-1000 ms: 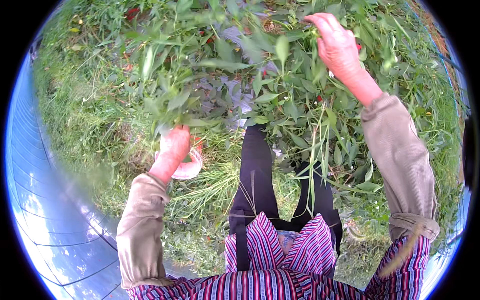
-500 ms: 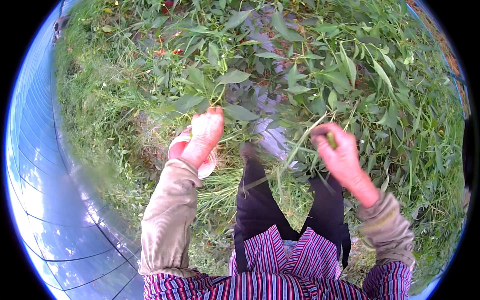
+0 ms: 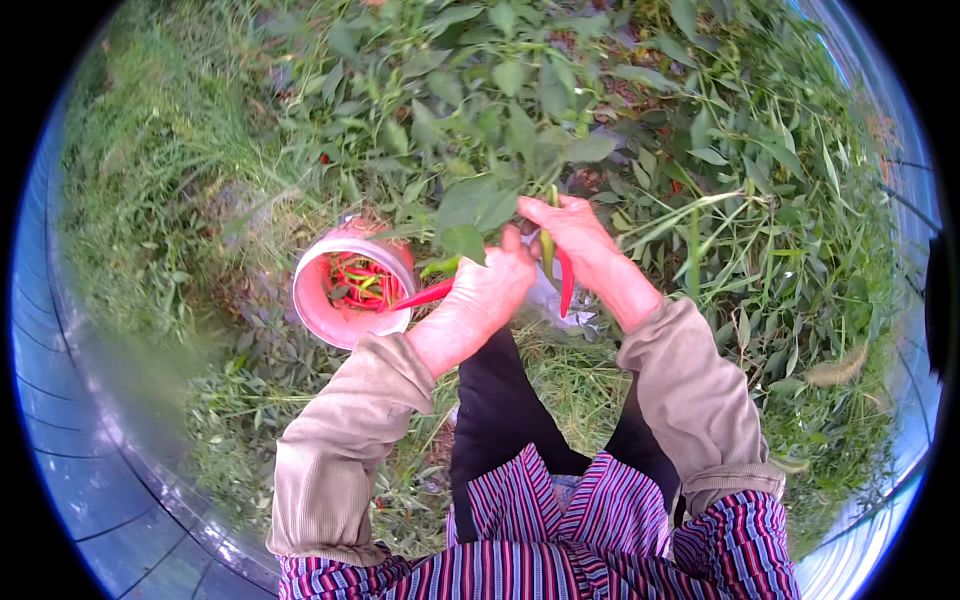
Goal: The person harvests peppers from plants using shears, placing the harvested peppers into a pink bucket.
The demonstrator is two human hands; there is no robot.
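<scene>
My left hand (image 3: pixel 485 292) is closed, with a red chili pepper (image 3: pixel 428 294) sticking out on its left side and a green chili pepper (image 3: pixel 440 267) beside it. Close by on the right, my right hand (image 3: pixel 583 240) grips a yellowish-green chili pepper (image 3: pixel 547 245) and a red chili pepper (image 3: pixel 566 284) that hangs downward. The fingertips of both hands nearly meet at the leafy pepper plant (image 3: pixel 480 203), and its leaves partly hide them. Left of my left hand stands a pink bucket (image 3: pixel 312 318) holding several red and green chili peppers (image 3: pixel 362 285).
Dense pepper plants (image 3: pixel 430 120) spread ahead and to the right. A pale grass stalk (image 3: pixel 690 208) leans in beside my right hand. Grayish plastic sheeting (image 3: pixel 545 295) shows on the ground between the plants. Blue sheeting (image 3: pixel 90 440) curves along the left edge.
Both hands have come together at the plant in the middle, the right hand moving left from the grass stalk. Red chili peppers now show in both hands. The bucket is now less covered by my arm.
</scene>
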